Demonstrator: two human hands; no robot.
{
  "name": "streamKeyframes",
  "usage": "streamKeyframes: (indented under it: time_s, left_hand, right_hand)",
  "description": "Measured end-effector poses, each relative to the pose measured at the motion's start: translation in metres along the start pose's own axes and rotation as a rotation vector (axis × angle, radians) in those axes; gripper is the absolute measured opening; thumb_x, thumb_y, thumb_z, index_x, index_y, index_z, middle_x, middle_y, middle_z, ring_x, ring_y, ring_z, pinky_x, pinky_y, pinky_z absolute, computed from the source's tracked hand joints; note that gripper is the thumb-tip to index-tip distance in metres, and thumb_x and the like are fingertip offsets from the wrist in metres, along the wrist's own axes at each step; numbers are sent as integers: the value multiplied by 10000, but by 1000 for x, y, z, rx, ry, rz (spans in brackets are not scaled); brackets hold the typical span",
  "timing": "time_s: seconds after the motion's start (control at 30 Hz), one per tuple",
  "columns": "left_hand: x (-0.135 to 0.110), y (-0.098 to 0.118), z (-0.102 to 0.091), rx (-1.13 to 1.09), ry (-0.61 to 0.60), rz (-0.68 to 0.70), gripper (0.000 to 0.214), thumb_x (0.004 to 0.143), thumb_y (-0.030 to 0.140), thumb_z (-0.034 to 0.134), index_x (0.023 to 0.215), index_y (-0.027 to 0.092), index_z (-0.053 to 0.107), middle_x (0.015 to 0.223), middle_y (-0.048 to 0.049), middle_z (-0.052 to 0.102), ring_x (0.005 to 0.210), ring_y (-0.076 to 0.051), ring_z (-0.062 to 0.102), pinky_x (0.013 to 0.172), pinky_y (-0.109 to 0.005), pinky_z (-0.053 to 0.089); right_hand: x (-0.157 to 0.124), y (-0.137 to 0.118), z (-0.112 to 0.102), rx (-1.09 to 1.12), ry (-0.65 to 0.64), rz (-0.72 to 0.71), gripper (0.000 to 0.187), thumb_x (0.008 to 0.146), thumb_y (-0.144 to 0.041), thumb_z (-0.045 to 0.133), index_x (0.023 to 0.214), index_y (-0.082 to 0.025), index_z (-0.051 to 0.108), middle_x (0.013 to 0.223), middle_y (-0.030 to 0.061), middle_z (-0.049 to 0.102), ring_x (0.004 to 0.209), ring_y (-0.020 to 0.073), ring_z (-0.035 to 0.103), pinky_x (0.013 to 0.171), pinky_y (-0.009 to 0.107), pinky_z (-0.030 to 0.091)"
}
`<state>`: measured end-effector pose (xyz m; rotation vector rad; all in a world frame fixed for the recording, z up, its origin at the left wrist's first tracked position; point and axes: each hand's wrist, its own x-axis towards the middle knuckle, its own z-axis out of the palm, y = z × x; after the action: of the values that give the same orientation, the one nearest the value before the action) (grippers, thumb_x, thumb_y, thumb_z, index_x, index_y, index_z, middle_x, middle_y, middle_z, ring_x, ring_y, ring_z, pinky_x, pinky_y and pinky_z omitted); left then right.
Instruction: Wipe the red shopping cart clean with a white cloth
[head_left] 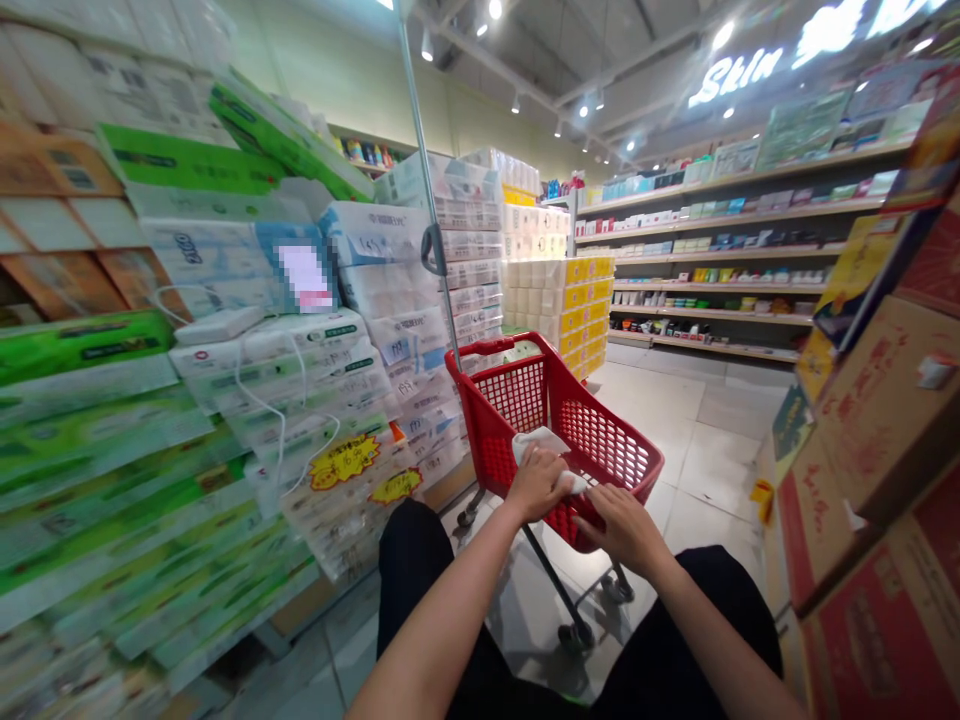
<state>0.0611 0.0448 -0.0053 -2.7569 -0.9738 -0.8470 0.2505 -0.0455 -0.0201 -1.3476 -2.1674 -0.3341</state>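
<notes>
A red plastic shopping cart [496,395] with perforated sides stands on wheels between my knees. My left hand [537,484] is closed on a white cloth [541,438], pressing it against the cart's near rim; part of the cloth shows above the knuckles and part beside the fingers. My right hand [624,527] grips the same rim a little to the right, with its fingers over the edge and the thumb lower on the outer side. The undersides of both hands are hidden.
Stacked tissue packs [90,440] line the left, with a white power strip [221,325] and cables on them. A metal pole [420,120] rises behind the cart. Cardboard boxes [877,400] are piled close on the right. Stocked shelves [712,255] stand beyond the tiled floor [690,500].
</notes>
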Motion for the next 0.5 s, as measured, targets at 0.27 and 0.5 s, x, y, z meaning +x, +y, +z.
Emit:
streamKeyframes:
  time_s: [0.27, 0.5]
  left_hand:
    - [-6, 3, 1, 74, 77, -115, 159, 937, 315, 429, 973, 208, 541, 1027, -32, 555, 1117, -219, 462, 1153, -520, 197]
    - [-27, 60, 30, 125, 111, -100, 246, 922, 360, 485, 1086, 179, 505, 1123, -97, 531, 1178, -277, 430, 1147, -572, 198]
  right_hand:
    - [4, 31, 7, -105, -21, -17, 289, 786, -477, 649, 864, -231, 519, 863, 39, 630, 845, 227, 537, 793, 353, 336]
    - [5, 23, 12, -111, 6, 31, 128, 757, -263, 623, 832, -228, 525, 844, 28, 622, 854, 212, 514, 794, 338, 309]
